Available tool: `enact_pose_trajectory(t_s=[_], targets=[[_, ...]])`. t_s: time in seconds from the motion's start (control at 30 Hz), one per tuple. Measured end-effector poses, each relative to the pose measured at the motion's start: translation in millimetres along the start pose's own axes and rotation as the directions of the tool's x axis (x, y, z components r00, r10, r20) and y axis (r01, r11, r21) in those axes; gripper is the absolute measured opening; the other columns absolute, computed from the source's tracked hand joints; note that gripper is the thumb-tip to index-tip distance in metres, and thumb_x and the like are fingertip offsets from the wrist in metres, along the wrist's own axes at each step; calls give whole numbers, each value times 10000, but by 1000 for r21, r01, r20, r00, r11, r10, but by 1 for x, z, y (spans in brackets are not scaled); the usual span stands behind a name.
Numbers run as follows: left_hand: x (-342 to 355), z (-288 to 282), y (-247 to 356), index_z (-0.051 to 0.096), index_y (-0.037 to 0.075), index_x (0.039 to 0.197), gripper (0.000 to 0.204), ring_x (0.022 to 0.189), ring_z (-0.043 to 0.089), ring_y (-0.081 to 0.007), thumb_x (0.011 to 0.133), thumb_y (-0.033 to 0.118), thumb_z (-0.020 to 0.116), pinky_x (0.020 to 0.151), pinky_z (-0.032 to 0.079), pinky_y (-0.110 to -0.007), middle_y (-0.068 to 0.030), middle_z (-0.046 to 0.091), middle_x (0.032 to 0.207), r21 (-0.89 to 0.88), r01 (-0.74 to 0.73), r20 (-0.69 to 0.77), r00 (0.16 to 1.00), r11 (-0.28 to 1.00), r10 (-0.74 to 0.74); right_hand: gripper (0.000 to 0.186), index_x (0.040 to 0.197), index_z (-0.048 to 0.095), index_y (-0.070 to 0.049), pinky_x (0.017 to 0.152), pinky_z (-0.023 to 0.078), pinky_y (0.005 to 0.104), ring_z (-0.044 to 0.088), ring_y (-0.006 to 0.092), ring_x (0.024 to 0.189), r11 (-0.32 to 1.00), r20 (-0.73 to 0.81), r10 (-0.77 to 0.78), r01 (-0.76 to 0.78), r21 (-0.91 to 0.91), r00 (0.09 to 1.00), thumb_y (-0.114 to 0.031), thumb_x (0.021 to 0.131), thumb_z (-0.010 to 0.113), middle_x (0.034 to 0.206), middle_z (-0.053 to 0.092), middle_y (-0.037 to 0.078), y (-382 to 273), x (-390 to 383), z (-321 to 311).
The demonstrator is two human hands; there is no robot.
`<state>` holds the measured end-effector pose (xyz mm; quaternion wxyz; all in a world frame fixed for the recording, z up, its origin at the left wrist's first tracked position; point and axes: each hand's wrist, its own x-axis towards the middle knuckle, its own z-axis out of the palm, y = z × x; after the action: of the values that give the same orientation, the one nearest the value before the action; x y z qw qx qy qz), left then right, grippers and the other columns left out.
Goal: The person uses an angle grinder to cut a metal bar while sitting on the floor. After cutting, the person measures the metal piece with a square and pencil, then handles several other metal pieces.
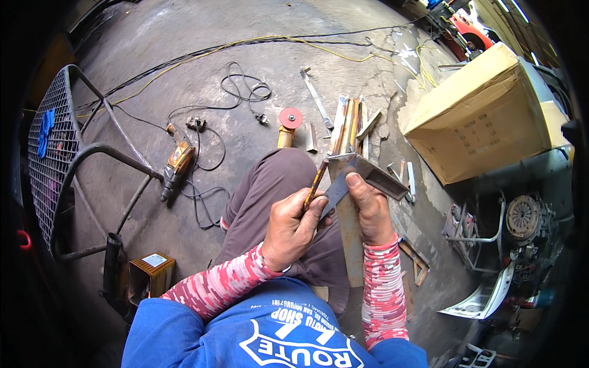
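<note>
My left hand (291, 230) pinches a thin yellow-and-dark stick (315, 183), its fingers also at the lower end of a dark flat metal strip (336, 193). My right hand (372, 218) grips a steel angle piece (381, 178), thumb on the crossing strip, at the top of a long rusty metal bar (345, 245). Just beyond are several metal lengths (348, 122), a short metal offcut (311, 138) and an angle grinder (285, 138) with a red disc (291, 118). Left of my knee lies a yellow drill (180, 158).
Left stand a tubular mesh-backed frame (46, 178) and an open tin (156, 270). Cables (242, 86) cross the concrete floor (153, 49). A large cardboard box (475, 116) stands right, above metal parts (521, 218) and a white panel (475, 300).
</note>
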<state>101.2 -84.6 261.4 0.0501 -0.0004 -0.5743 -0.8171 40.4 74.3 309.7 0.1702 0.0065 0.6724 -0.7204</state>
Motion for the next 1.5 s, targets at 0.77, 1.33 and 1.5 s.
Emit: enact_pose_trajectory(t_s=[0.77, 1.33, 1.5], targets=[[7, 2, 12, 671, -66, 1041, 147, 709, 714, -114, 1086, 51, 594, 619, 549, -276, -69, 699, 809, 20, 43, -34, 999, 999, -42, 483, 1113, 757, 16, 781, 554, 268, 682, 92, 904, 982, 47, 179, -182, 51, 983, -448, 1084, 630, 970, 756, 4, 0, 6, -8], [5, -5, 6, 683, -46, 1061, 129, 687, 560, -148, 1052, 81, 659, 644, 465, -318, -96, 617, 766, 277, -72, 1, 997, 958, 74, 412, 1176, 767, -36, 924, 516, 273, 624, 74, 1011, 986, 64, 68, -76, 145, 996, -417, 1069, 654, 1103, 720, -20, 6, 5, -10], [4, -6, 17, 681, -52, 1070, 108, 748, 607, -241, 1019, 42, 670, 699, 479, -343, -145, 639, 868, 361, -149, 13, 988, 921, 155, 394, 1202, 752, -22, 959, 511, 285, 624, 81, 1045, 993, 53, 56, -61, 104, 997, -380, 1061, 668, 1141, 714, -18, 6, 3, -9]])
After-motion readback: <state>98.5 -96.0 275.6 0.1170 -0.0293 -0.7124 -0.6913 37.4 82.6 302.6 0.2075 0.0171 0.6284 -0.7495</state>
